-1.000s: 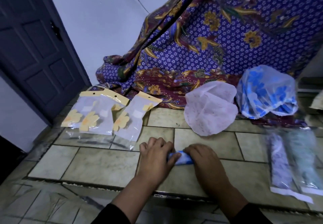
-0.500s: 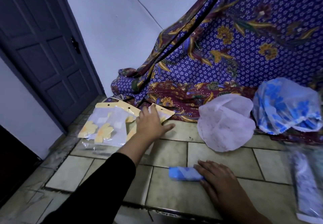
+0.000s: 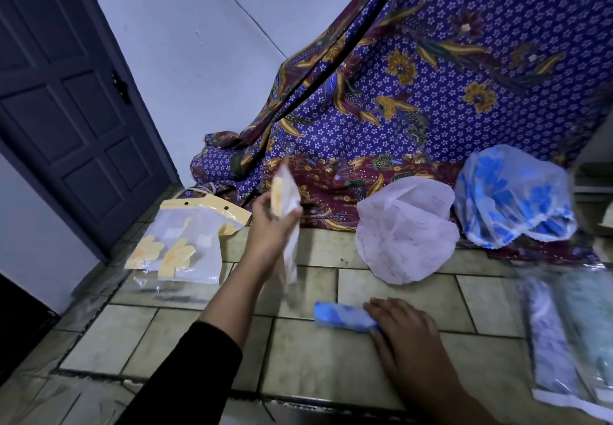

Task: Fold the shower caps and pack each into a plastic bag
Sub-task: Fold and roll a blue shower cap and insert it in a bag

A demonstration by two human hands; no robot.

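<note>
A: Any words or numbers to read anywhere?

B: None. The plastic bags [image 3: 185,242] left of the folded shower cap [image 3: 345,318] carry only yellow flower shapes and a plain yellow header strip.

A: And the packed bags [image 3: 560,335] to its right?

B: Too blurred to tell. The patterned cloth [image 3: 431,93] behind it shows flowers only, no lettering.

Probably a home: tiled floor [image 3: 331,351], panelled door [image 3: 66,109], batik cloth [image 3: 431,93].
</note>
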